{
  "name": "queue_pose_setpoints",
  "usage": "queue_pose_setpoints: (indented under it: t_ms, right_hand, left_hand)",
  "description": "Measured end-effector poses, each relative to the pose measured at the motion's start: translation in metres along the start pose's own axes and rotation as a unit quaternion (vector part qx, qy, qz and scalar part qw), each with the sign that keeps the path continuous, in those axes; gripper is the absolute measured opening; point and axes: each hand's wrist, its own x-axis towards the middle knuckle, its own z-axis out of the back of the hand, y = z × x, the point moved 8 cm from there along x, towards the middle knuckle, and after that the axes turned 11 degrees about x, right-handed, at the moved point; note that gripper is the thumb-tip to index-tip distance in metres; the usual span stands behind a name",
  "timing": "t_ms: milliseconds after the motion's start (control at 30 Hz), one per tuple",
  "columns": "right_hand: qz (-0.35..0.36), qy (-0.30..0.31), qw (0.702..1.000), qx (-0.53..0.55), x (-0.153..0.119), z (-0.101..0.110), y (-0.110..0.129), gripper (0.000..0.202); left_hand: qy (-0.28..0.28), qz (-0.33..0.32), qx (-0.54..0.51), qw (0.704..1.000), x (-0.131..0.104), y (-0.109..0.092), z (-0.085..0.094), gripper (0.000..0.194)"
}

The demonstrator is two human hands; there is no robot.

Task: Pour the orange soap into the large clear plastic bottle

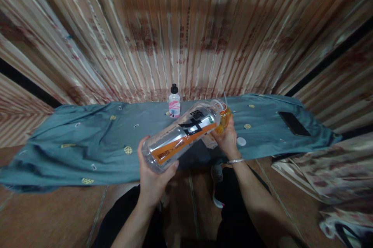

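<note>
A large clear plastic bottle (182, 135) with an orange and silver label is tilted, its base low on the left and its neck up on the right. My left hand (155, 178) is closed around the base end. By the bottle's neck, my right hand (225, 139) grips a small amber see-through container (224, 117). The bottle's mouth is close to the container's top; I cannot tell whether they touch. A thin pale stick-like piece (225, 98) rises beside the container. On the cloth near my right wrist lies a white round cap (241, 141).
A small clear bottle (174, 104) with a black top and pink label stands at the back of the table under a blue-green cloth (101, 143). A dark phone (293, 123) lies on the right. A pale crumpled piece (210, 141) is below my right hand. Patterned curtains (186, 38) hang behind.
</note>
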Motion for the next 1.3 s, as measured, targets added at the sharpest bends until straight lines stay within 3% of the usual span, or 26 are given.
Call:
queue_pose_setpoints:
  t_ms: [1300]
  right_hand:
    - [0.010, -0.007, 1.000, -0.014, 0.0000, 0.0000, -0.0002, 0.101]
  left_hand:
    - [0.002, -0.006, -0.004, 1.000, -0.0006, -0.0002, -0.0013, 0.095]
